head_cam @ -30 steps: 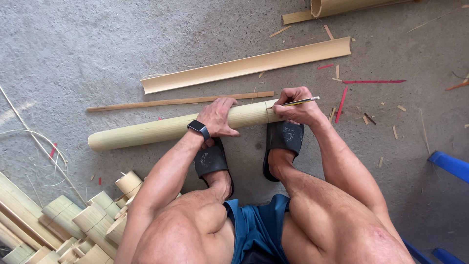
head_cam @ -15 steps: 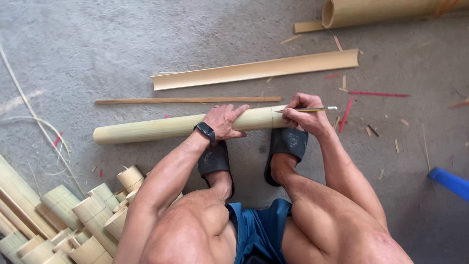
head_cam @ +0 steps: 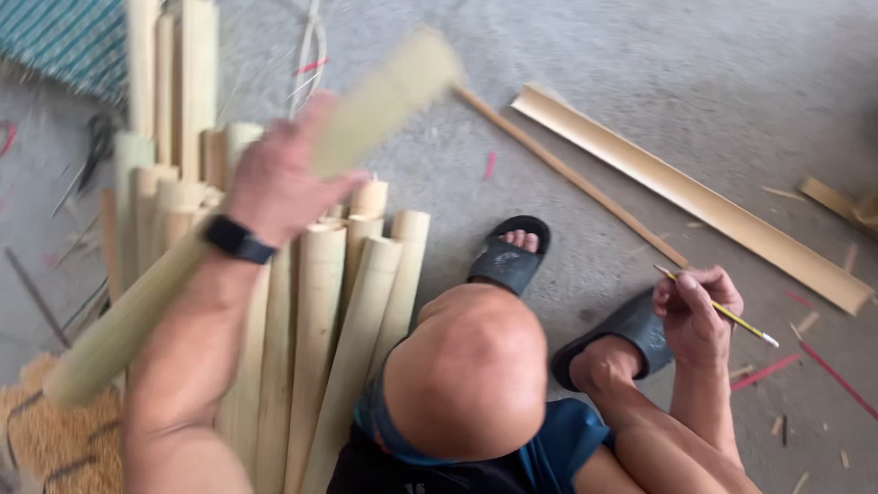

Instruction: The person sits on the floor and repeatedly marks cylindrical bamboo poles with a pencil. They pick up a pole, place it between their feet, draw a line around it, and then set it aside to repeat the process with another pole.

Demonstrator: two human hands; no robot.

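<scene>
Bamboo pole (head_cam: 384,101), pale green, one piece, motion-blurred: lifted off the ground in the left hand (head_cam: 274,183), running diagonally from the upper middle of the view down past the forearm to the lower left. Fingers wrap round the shaft, though blur hides exactly how they close. Black wristwatch (head_cam: 240,240) on that wrist, one.

Pencil (head_cam: 718,306), yellow, one: pinched between thumb and forefingers of the right hand (head_cam: 695,316), point outward, held above the right foot and well apart from the pole.

Handling note, as a judgement: a pole this long swings wide, so it wants a firm grip near its balance point, its far end kept clear of the stack and its near end clear of the knee (head_cam: 466,366); the pencil point is best turned away from the body while the other arm moves.

Count of items in view:
- Cut bamboo tubes (head_cam: 320,320), stacked side by side at left: perhaps a dozen, the arm and blur preventing a firm count.
- Split bamboo slat (head_cam: 686,197), broad, flat on the concrete floor (head_cam: 686,73): one whole, and an end of another at the right edge.
- Thin wooden stick (head_cam: 567,178), just beside the slat: one.
- Dark sandals (head_cam: 508,261): two, one per foot.
- Red slivers and chips: several, scattered.
- Sawdust heap (head_cam: 37,430), lower left: one.
</scene>
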